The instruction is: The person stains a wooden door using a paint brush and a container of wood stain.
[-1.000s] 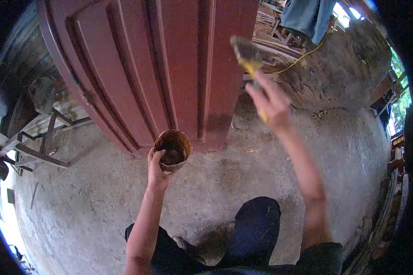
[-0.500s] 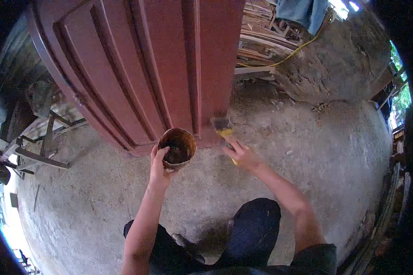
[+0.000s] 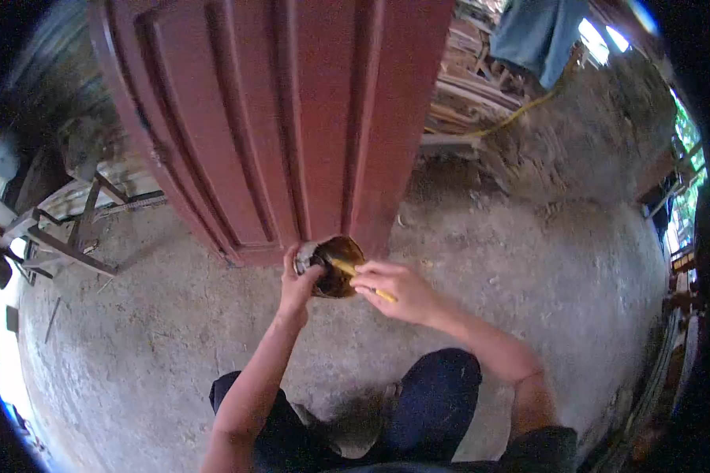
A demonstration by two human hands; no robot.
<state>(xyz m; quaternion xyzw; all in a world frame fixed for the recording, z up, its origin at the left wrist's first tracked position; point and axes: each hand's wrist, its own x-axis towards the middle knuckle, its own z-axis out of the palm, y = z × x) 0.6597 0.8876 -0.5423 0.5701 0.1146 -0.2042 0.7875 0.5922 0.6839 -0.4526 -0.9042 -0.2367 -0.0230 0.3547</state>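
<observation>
Brush (image 3: pixel 345 267) crosses right grip (image 3: pixel 397 290), seemingly mid-handle.

Door (image 3: pixel 323 142): reddish-brown paint, satin sheen, smooth faces w/ raised mouldings; base mat'l can't tell. Floor (image 3: pixel 213 339): rough, matt grey, concrete-like, w/ blotches. Pot (image 3: pixel 341 240): inside brown-stained, part glossy/wet-looking. Brush handle (image 3: pixel 385 296): yellow, smooth, prob. plastic or painted. Hanging cloth (image 3: pixel 532 39): blue-grey, matt, soft folds. Stacked strips (image 3: pixel 477 87): wood, rough, unpainted.

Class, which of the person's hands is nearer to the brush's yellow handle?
Right. The right hand grips the yellow handle; the left hand holds the pot's left side.
</observation>
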